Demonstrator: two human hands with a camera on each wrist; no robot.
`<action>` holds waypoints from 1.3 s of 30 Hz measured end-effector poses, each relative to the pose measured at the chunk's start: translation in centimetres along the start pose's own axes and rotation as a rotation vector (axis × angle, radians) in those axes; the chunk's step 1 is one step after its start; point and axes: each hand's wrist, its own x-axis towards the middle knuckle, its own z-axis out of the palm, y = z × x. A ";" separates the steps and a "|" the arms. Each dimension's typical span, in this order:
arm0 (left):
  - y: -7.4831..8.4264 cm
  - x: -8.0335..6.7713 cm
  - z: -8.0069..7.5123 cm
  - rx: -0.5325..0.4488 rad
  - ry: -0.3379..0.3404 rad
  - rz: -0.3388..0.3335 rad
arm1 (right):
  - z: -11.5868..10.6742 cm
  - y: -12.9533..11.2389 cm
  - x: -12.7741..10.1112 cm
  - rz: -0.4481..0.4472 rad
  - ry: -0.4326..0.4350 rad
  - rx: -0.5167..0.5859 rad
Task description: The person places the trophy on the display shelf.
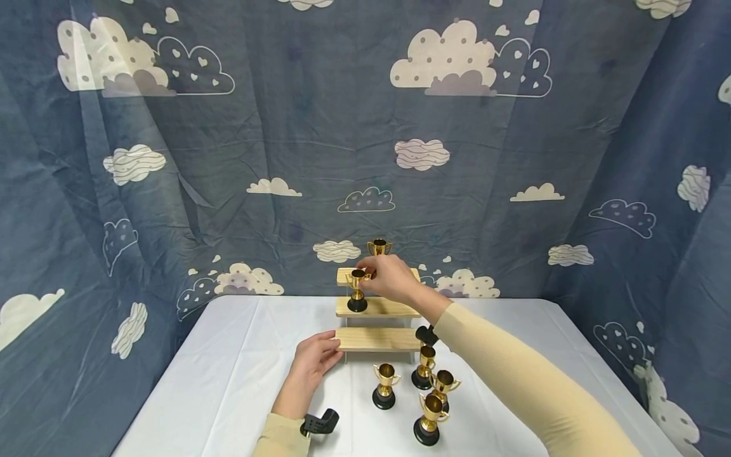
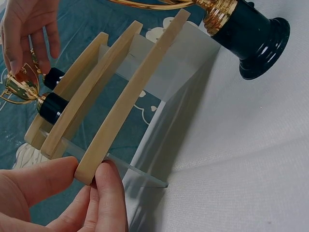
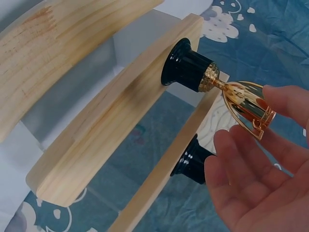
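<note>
A three-step wooden stand (image 1: 377,339) sits mid-table. My left hand (image 1: 328,346) pinches the left end of its lowest step (image 2: 130,87) between thumb and fingers (image 2: 104,183). My right hand (image 1: 379,277) reaches over the stand and lightly holds the cup of a gold trophy (image 1: 357,289) with a black base, which stands on the middle step. In the right wrist view my fingertips (image 3: 285,96) close around that trophy's cup (image 3: 241,99). A second trophy (image 1: 379,246) stands on the top step.
Several more gold trophies (image 1: 385,386) (image 1: 429,419) stand on the white tablecloth (image 1: 228,381) in front of the stand, under my right forearm. One trophy's black base (image 2: 251,34) shows near the stand. A blue cloud-print curtain (image 1: 285,158) hangs behind and at both sides.
</note>
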 end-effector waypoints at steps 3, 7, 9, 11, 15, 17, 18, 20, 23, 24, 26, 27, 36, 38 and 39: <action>0.0 0.1 0.0 0.002 0.004 -0.004 | -0.2 0.1 -0.1 -0.009 0.008 0.001; -0.1 0.2 0.1 0.003 0.019 -0.007 | -0.5 0.3 -0.3 -0.021 0.019 0.004; -0.2 0.2 0.1 0.005 0.019 -0.004 | -0.6 0.4 -0.5 -0.024 0.022 0.004; -0.2 0.2 0.1 0.006 0.018 0.000 | -0.7 0.4 -0.7 -0.025 0.025 0.004; -0.2 0.1 0.0 0.013 0.012 0.008 | -1.1 0.4 -1.2 -0.029 0.030 0.003; -0.2 0.0 0.0 0.021 0.012 0.011 | -1.2 0.3 -1.4 -0.033 0.031 0.006; -0.2 0.0 0.0 0.024 0.012 0.010 | -1.3 0.2 -1.5 -0.035 0.033 0.006; -0.2 0.0 0.0 0.024 0.013 0.005 | -1.5 0.1 -1.7 -0.035 0.037 0.002; -0.2 0.1 0.0 0.021 0.003 0.007 | -1.7 -0.1 -2.1 -0.033 0.050 -0.001; -0.2 0.1 0.0 0.020 0.001 0.005 | -1.8 -0.1 -2.2 -0.032 0.055 -0.002; -0.2 0.0 0.0 0.017 -0.003 0.012 | -2.0 -0.2 -2.5 -0.032 0.062 0.004; -0.2 0.0 0.0 0.016 -0.006 0.018 | -2.0 -0.3 -2.7 -0.033 0.065 0.008; -0.1 -0.2 -0.1 0.004 -0.022 0.027 | -2.4 0.3 -4.4 -0.040 0.045 0.011; -0.1 -0.3 -0.2 0.004 -0.023 0.028 | -2.4 0.5 -4.8 -0.044 0.045 0.005; -0.1 -0.4 -0.2 0.005 -0.023 0.028 | -2.4 0.6 -5.0 -0.047 0.044 0.000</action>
